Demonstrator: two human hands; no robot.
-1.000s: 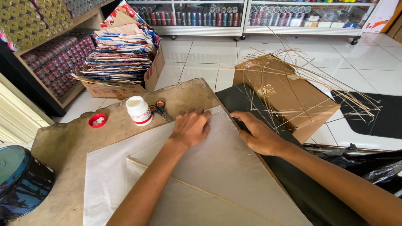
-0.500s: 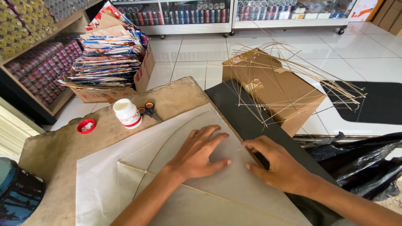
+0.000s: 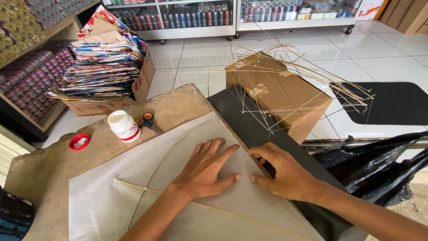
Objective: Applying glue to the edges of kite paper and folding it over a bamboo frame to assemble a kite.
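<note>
Kite paper [image 3: 187, 209], pale and translucent, spread flat over brown work board [image 3: 53, 174], thin bamboo frame [image 3: 133, 185] under it showing through as spine and bowed cross stick. Left hand [image 3: 205, 172] open, palm down, fingers spread, pinning sheet against frame, likely so nothing slides. Right hand [image 3: 285, 174] also open and flat, gripping nothing, fingertips on paper's right edge where it meets black mat [image 3: 254, 125], apparently pressing that edge down. White glue bottle [image 3: 124, 126], uncapped, standing within reach beside orange-handled scissors [image 3: 145, 120]; red cap [image 3: 79, 142] set apart on board. Spare bamboo sticks [image 3: 290, 76] heaped on cardboard box [image 3: 285, 98].
</note>
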